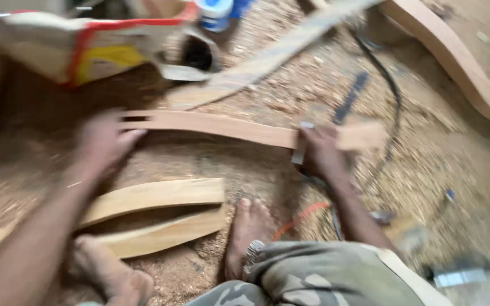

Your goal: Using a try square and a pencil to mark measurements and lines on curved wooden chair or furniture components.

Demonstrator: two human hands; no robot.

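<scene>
A long curved wooden strip [228, 128] lies across the sawdust-covered floor in front of me. My left hand [104, 139] presses on its left end, fingers spread over the wood. My right hand [319, 150] grips the strip near its right end and holds a small flat grey piece [300, 148] against the wood; motion blur keeps me from telling what it is. Two more curved wooden strips [154, 195] [163, 235] lie nearer to me, next to my bare feet [248, 226].
A white sack with red and yellow print [80, 45] lies at the upper left. A large curved wooden piece [455, 56] runs along the upper right. A black cable [392, 102], a dark flat tool [351, 96] and an orange cord [301, 218] lie in the sawdust.
</scene>
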